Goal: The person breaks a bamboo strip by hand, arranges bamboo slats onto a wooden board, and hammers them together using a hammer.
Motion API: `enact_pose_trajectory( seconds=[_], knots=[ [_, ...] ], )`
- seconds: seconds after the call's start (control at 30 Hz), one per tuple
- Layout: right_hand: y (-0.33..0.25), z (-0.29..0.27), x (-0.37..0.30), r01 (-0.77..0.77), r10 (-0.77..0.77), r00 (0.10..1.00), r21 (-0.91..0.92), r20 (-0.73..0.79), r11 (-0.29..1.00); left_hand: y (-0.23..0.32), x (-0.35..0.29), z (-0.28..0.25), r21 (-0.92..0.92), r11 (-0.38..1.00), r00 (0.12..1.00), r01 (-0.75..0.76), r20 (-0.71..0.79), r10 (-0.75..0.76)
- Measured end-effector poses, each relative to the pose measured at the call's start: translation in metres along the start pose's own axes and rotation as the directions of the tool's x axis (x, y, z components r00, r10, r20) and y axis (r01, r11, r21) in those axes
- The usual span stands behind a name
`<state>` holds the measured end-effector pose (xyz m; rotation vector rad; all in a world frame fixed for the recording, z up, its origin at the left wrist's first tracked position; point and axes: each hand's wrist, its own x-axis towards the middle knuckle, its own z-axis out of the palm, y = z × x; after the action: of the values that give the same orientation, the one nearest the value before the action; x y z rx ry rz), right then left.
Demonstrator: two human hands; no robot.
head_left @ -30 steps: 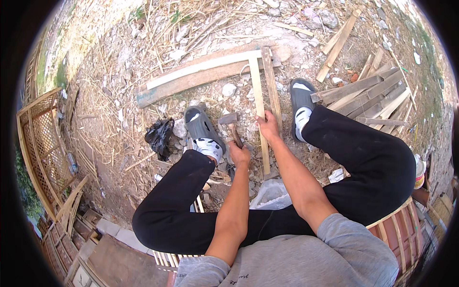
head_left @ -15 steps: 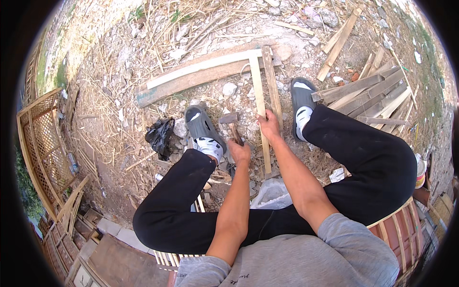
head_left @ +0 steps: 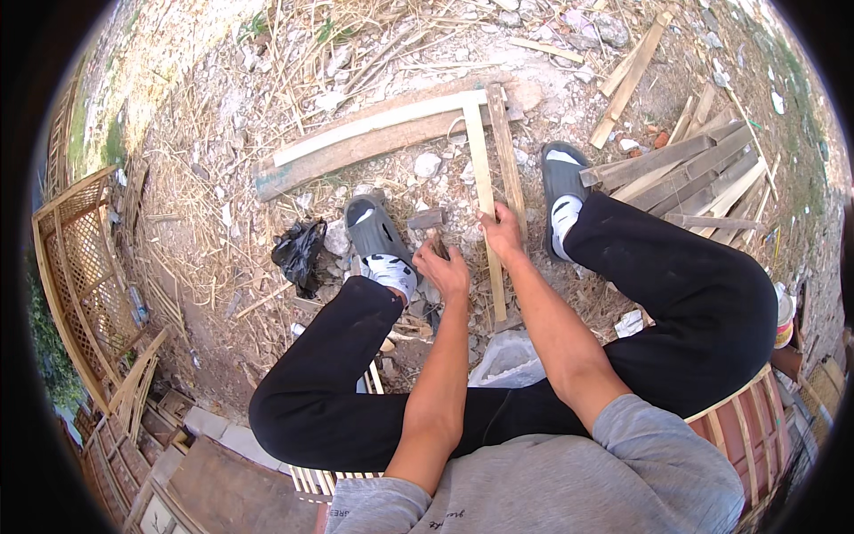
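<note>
A hammer (head_left: 427,219) with a dark metal head and short wooden handle is between my feet. My left hand (head_left: 444,271) is closed round its handle, close below the head; the fingers partly hide the wood. My right hand (head_left: 503,236) grips a pale wooden strip (head_left: 483,178) at its side, thumb and fingers around the edge. The far end of this strip meets a second pale strip (head_left: 374,129) at a corner. That second strip lies along a weathered board (head_left: 276,182). A narrow grey-brown board (head_left: 507,151) lies just right of the held strip.
My dark clogs (head_left: 375,233) stand on either side of the work. A black plastic bag (head_left: 301,254) lies left, a whitish bag (head_left: 507,358) near my lap. Stacked wood slats (head_left: 694,182) lie right; a lattice panel (head_left: 89,276) stands far left. Stones and straw cover the ground.
My left hand has slid up the handle toward the hammer's head, its fingers now further forward. My right hand and the wooden strips have stayed almost still.
</note>
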<state>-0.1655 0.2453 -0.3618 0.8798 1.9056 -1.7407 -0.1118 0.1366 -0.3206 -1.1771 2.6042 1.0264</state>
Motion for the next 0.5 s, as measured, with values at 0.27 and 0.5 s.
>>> enact_pose_trajectory(
  seconds=[0.27, 0.5],
  knots=[
    [-0.004, 0.0, -0.004, -0.005, 0.005, 1.0, -0.028, 0.006, 1.0, 0.005, 0.003, -0.002, -0.222, 0.975, 1.0, 0.03, 0.01, -0.029],
    [-0.009, 0.003, -0.017, 0.03, -0.031, 1.0, 0.051, 0.005, 0.998, 0.048, 0.0, -0.019, -0.171, 0.966, 0.959, 0.194, 0.239, -0.151]
  ],
)
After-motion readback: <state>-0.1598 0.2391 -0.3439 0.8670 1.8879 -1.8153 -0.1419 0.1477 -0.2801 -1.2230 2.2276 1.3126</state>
